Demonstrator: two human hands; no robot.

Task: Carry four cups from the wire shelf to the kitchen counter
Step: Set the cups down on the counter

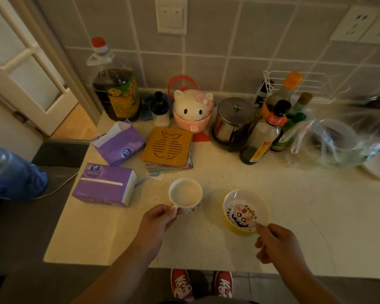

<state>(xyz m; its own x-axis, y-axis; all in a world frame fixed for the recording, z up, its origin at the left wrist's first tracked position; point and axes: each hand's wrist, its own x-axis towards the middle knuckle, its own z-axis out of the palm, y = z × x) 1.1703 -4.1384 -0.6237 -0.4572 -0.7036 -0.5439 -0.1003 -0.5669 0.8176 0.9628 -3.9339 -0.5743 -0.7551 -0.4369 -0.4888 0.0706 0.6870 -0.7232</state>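
We see left hand fingers clamped on white mug handle; right hand fingers pinching yellow bowl rim, right of mug, on table.

two hands, one mug, one bowl, two tissue packs

No legible txt: labels on oil bottle & tissue packs too blurred.
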